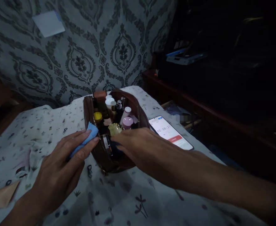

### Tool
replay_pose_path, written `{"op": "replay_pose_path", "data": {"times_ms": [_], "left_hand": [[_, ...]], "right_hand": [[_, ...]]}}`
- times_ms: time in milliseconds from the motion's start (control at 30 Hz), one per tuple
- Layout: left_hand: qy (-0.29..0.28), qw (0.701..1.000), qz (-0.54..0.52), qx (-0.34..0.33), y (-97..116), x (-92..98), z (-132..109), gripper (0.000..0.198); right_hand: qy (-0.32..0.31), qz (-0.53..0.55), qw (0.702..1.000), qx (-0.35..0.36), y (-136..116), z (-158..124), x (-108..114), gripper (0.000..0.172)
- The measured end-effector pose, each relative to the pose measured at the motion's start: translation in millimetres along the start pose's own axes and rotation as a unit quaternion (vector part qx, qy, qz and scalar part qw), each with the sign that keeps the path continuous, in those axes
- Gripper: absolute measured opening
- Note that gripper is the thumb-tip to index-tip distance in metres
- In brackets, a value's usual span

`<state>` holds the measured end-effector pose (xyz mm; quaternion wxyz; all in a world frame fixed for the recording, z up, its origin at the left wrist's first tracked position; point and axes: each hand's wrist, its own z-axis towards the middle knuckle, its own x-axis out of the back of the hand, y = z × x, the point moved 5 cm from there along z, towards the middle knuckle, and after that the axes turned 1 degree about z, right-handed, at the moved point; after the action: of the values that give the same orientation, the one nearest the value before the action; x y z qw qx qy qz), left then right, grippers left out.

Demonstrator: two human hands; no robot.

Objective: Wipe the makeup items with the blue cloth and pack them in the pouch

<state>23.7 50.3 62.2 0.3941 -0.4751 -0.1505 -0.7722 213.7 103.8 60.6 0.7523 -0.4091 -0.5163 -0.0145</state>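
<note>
A brown toiletry bag stands open on a patterned white bedsheet, packed with several small bottles and jars, among them a yellow-capped one, a pink-capped one and a gold lid. My left hand lies just left of the bag, its fingers closed on a blue cloth that touches the bag's rim. My right hand reaches in from the right over the bag's near rim. Its fingers curl down into the bag; what they touch is hidden.
A phone with a lit timer screen lies right of the bag near the bed's edge. A tan paper packet lies at the lower left. Patterned wallpaper with a white sheet is behind. Dark furniture stands on the right.
</note>
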Motion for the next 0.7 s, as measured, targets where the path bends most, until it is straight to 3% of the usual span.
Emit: {"op": "replay_pose_path", "data": {"times_ms": [133,233,333,600,700], "left_hand": [[0.003,1.000,0.002,0.000,1,-0.3,-1,0.053],[0.001,1.000,0.006,0.001,0,1.0,-2,0.053],[-0.012,1.000,0.014,-0.010,0,2.7,-1,0.054],[0.007,1.000,-0.007,0.006,1,4.8,0,0.061],[0.005,1.000,-0.018,0.013,1,4.1,-1,0.064]], "right_hand": [[-0.026,-0.081,0.995,0.059,0,33,-10,0.013],[-0.093,-0.144,0.984,0.052,0,51,-24,0.013],[-0.112,-0.179,0.976,0.044,-1,60,-30,0.011],[-0.127,-0.158,0.970,0.136,-5,66,-22,0.015],[-0.132,-0.125,0.976,0.122,-3,70,-15,0.010]]}}
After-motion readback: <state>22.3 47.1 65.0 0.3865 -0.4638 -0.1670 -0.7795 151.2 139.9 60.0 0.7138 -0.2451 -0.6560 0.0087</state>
